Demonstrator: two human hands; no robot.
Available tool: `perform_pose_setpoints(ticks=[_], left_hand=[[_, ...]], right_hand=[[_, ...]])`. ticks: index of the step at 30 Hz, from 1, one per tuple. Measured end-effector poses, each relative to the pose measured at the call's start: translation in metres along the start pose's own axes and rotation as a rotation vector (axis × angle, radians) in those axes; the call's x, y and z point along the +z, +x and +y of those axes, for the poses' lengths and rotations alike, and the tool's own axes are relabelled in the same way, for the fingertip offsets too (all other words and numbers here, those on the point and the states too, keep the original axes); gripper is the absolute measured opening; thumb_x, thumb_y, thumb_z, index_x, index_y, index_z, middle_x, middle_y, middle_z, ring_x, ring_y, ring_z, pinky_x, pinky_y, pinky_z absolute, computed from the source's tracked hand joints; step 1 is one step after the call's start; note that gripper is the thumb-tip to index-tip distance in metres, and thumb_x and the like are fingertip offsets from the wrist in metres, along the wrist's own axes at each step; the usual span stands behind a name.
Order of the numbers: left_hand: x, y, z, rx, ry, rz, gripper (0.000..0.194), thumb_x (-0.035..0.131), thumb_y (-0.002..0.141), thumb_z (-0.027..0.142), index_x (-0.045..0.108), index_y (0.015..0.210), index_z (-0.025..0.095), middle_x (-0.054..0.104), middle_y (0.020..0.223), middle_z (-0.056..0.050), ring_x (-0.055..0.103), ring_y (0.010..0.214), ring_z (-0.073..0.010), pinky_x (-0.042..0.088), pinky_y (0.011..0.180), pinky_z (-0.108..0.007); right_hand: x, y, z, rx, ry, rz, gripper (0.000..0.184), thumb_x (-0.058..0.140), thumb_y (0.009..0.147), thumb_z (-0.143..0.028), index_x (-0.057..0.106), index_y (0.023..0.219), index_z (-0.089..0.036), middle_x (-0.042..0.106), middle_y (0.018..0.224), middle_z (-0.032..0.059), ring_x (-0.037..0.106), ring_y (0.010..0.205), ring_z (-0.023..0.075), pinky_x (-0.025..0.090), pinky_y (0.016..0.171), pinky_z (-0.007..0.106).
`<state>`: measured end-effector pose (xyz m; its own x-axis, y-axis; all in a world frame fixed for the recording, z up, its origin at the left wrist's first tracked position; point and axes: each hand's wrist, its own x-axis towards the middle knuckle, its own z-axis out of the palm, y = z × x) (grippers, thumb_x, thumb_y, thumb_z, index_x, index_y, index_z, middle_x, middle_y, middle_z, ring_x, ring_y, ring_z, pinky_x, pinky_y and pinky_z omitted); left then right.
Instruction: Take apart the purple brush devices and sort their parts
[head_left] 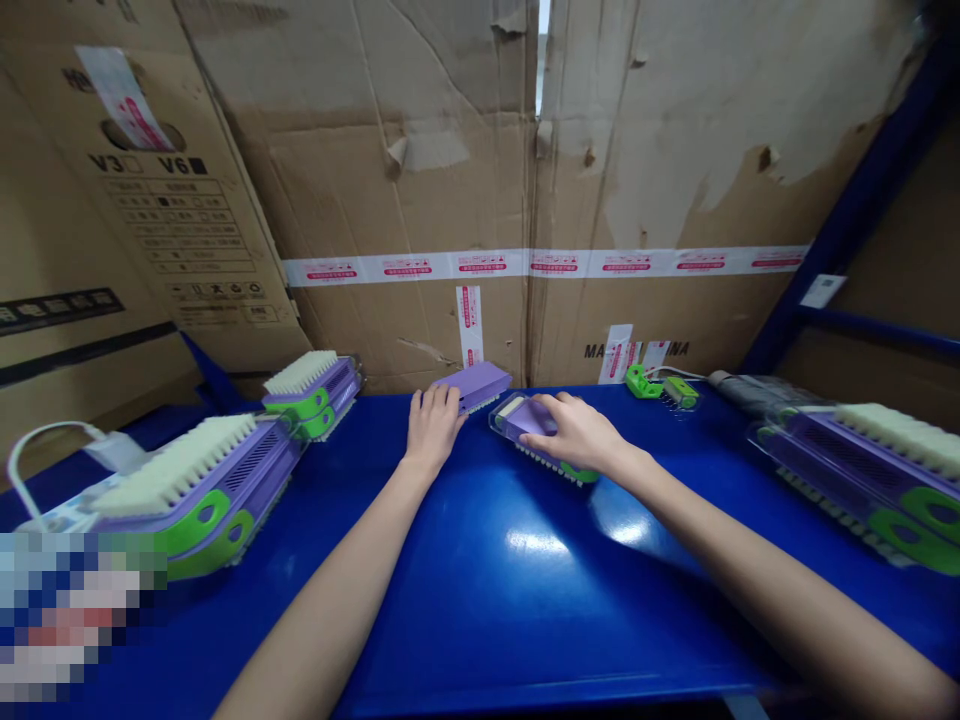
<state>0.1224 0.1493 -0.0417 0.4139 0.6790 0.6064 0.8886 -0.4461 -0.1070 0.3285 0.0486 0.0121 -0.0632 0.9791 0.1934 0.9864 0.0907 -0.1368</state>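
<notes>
At the back of the blue table, my left hand closes around the left end of a purple brush. This brush lies with its flat back up and pale bristles beneath. Just to the right, my right hand grips another purple brush from above, thumb on the near side and fingers over the top. A clear plastic edge shows at its left end and a green part at its right. The two brushes lie close together; my right palm hides some of the second one.
Stacked purple-and-green brushes with white bristles stand at left, back left and right. Small green parts lie at the back right. A white charger with cable sits left. Cardboard walls the back; a blue post rises right.
</notes>
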Motion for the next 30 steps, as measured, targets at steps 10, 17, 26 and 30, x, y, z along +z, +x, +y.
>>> perform_pose_setpoints(ticks=[10,17,26,30], left_hand=[[0.009,-0.001,0.000,0.072,-0.049,0.177,0.030,0.042,0.088,0.011,0.060,0.112,0.011,0.060,0.118,-0.019,0.052,0.118,-0.0311,0.043,0.099,-0.045],[0.005,0.000,-0.004,0.189,-0.091,0.497,0.024,0.048,0.090,0.018,0.059,0.111,0.015,0.062,0.110,-0.015,0.054,0.114,-0.0279,0.051,0.090,-0.040],[0.000,0.000,0.000,0.451,-0.201,0.629,0.035,0.049,0.090,0.014,0.047,0.124,0.020,0.062,0.115,-0.009,0.049,0.124,-0.0228,0.040,0.107,-0.048],[-0.008,0.001,0.005,0.416,-0.166,0.629,0.036,0.053,0.089,0.019,0.046,0.124,0.017,0.057,0.122,-0.014,0.047,0.126,-0.0260,0.039,0.107,-0.050]], right_hand=[[0.005,0.012,0.006,0.022,0.073,0.311,0.061,0.046,0.087,-0.055,0.046,0.134,-0.017,0.055,0.120,0.0165,0.050,0.113,0.0310,0.044,0.089,0.043],[-0.007,0.034,0.010,-0.175,-0.039,0.441,0.068,0.055,0.082,-0.041,0.033,0.142,-0.019,0.045,0.136,0.0171,0.042,0.123,0.0340,0.043,0.093,0.051],[-0.020,0.048,-0.007,-0.491,-0.182,0.378,0.083,0.064,0.077,-0.034,0.022,0.148,-0.021,0.048,0.134,0.0146,0.043,0.122,0.0309,0.034,0.100,0.049],[-0.026,0.042,0.000,-0.456,-0.197,0.355,0.076,0.061,0.079,-0.046,0.031,0.144,-0.020,0.053,0.125,0.0156,0.048,0.109,0.0313,0.041,0.088,0.044]])
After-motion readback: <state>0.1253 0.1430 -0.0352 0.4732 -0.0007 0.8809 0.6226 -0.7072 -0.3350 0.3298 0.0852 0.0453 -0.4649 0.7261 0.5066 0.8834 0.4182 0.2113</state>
